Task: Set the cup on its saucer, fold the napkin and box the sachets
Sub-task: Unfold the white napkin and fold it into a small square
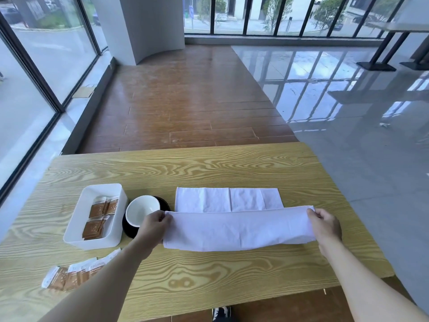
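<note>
A white napkin (232, 212) lies across the middle of the wooden table, its near half lifted over the far half. My left hand (154, 225) pinches its left corner and my right hand (326, 225) pinches its right corner. Left of the napkin a white cup (141, 211) stands on a black saucer (165, 203). A white box (76, 223) further left holds several brown sachets (99, 217). Several more sachets (74, 275) lie loose on the table near the left front edge, partly behind my left forearm.
The wooden table (209, 168) ends just right of the napkin and drops to a grey tiled floor. Glass walls run along the left and back. A shoe (221, 313) shows below the table's near edge.
</note>
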